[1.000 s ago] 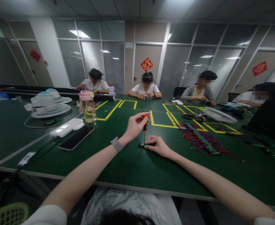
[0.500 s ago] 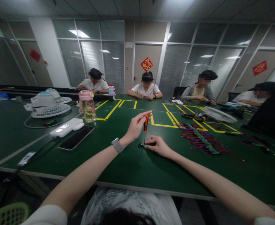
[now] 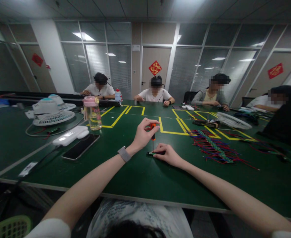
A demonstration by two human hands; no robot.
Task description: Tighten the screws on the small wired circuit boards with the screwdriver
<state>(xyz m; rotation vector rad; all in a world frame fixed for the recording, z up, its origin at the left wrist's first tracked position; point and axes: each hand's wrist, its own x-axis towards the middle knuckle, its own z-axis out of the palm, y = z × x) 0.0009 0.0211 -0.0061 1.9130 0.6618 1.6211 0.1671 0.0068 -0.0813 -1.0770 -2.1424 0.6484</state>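
while l hand [image 3: 143, 134] pinches an orange-black screwdriver [image 3: 153, 136] near-vertical, tip down at a small pcb [image 3: 149, 153] on the green tabletop [image 3: 135, 178], r hand [image 3: 170, 156] grips that board's edge btwn fingertips.

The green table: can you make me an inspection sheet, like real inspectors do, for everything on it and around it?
Surface: green table with yellow tape lines.
Things in use: a screwdriver stands about upright, its tip at a small circuit board.
Clutter: phone, pink-lidded bottle and white fans on the left; a row of wired boards on the right.
Hands: left hand has its fingers around the screwdriver's handle; right hand holds the board against the table.
Cables: black cable from a white device; red and blue wires on the wired boards.
Surroundings: four people seated around the table; red door decorations behind.
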